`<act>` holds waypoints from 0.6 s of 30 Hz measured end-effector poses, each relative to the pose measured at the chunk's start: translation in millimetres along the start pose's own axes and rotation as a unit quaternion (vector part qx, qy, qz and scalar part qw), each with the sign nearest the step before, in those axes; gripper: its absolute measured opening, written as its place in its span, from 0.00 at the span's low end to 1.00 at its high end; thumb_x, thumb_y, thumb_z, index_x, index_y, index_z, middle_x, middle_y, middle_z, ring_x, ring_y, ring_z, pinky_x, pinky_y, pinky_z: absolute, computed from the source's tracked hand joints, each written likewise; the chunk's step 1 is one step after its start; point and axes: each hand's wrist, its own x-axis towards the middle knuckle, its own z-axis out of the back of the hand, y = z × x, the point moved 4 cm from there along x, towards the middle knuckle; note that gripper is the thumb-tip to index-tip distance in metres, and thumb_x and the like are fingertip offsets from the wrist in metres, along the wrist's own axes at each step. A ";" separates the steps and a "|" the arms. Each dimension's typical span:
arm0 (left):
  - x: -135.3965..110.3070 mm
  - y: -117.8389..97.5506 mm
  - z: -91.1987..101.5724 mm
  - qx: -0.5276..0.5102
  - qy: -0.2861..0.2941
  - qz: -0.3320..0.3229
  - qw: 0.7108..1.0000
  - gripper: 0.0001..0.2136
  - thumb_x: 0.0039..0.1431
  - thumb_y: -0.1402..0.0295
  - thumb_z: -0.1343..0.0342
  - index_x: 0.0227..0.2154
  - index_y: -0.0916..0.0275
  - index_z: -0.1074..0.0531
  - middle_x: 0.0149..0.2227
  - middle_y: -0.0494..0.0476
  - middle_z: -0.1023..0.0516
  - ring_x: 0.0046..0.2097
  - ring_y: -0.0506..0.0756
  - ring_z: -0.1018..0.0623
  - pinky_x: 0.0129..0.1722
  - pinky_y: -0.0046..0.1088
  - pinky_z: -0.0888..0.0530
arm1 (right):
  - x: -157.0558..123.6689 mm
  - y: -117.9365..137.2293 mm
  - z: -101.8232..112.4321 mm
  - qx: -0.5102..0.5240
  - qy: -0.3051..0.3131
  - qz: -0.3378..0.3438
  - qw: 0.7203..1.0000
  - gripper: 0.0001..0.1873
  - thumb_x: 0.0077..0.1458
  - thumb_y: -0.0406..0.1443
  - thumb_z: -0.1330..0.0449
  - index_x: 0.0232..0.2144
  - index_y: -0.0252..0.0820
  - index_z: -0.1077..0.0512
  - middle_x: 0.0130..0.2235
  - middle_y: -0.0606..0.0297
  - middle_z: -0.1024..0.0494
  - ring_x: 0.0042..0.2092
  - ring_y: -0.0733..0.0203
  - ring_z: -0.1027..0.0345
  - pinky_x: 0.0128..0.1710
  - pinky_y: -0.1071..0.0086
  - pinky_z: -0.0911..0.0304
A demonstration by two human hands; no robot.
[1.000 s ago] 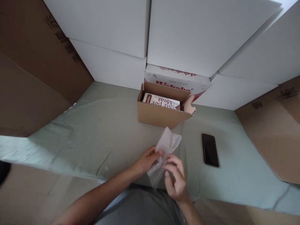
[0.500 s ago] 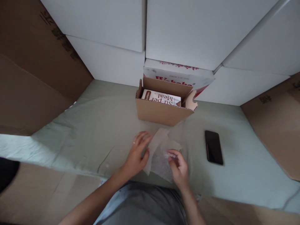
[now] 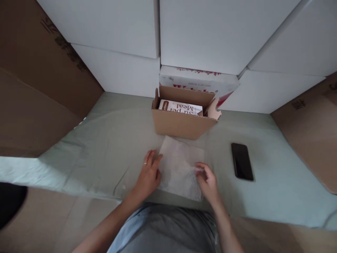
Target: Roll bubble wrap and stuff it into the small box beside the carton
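A whitish see-through sheet of bubble wrap (image 3: pixel 179 168) lies spread on the green cloth in front of me. My right hand (image 3: pixel 207 181) pinches its right edge between thumb and fingers. At the left edge rests my left hand (image 3: pixel 150 172), a ring on one finger, its fingers bent a little and apart, fingertips touching or just over the wrap. Just beyond the sheet stands an open brown cardboard box (image 3: pixel 181 123). Inside it sits a white carton (image 3: pixel 181 107) with brown "Su-per Meal" lettering, upside down to me.
A black phone (image 3: pixel 242 161) lies to the right on the green cloth (image 3: pixel 105 140). White boxes (image 3: pixel 205 31) are stacked along the back, one with red print (image 3: pixel 195 80). Large brown cartons stand at the left (image 3: pixel 39 91) and right (image 3: pixel 310 133).
The bubble wrap has gone from crumpled and folded to spread out flatter. My left hand has moved left to its edge, and my right hand slightly right, still pinching it.
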 end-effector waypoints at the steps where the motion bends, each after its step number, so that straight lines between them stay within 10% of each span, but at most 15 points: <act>1: -2.0 4.8 0.6 0.024 -0.003 0.000 1.000 0.28 0.51 0.84 0.57 0.57 0.68 0.45 0.62 0.73 0.49 0.66 0.67 0.54 0.59 0.54 0.40 | 0.4 -1.0 4.0 -0.042 -0.015 0.013 0.999 0.16 0.55 0.34 0.48 0.46 0.42 0.33 0.43 0.58 0.27 0.46 0.56 0.32 0.46 0.58 0.34; 5: -0.4 4.3 -1.1 0.099 0.028 -0.043 0.994 0.30 0.51 0.86 0.60 0.59 0.67 0.47 0.66 0.73 0.55 0.67 0.67 0.60 0.59 0.56 0.42 | 0.5 13.0 6.4 -0.203 -0.088 0.088 0.971 0.24 0.54 0.34 0.48 0.55 0.38 0.38 0.56 0.47 0.39 0.59 0.46 0.45 0.55 0.45 0.43; 13: 34.8 -14.6 -32.0 0.110 0.114 -0.141 0.977 0.25 0.62 0.70 0.56 0.61 0.71 0.49 0.65 0.69 0.49 0.67 0.62 0.53 0.63 0.45 0.46 | 4.5 29.9 -79.5 -0.271 0.113 0.196 0.936 0.31 0.56 0.34 0.51 0.62 0.36 0.48 0.65 0.51 0.48 0.66 0.49 0.59 0.63 0.47 0.55; 18: 27.6 5.0 -33.1 0.108 0.090 -0.114 0.983 0.32 0.62 0.57 0.55 0.62 0.72 0.53 0.65 0.72 0.52 0.67 0.64 0.55 0.62 0.47 0.45 | 6.6 7.6 -56.9 -0.310 0.051 0.145 0.938 0.32 0.59 0.42 0.51 0.62 0.36 0.49 0.64 0.48 0.45 0.65 0.45 0.55 0.61 0.44 0.54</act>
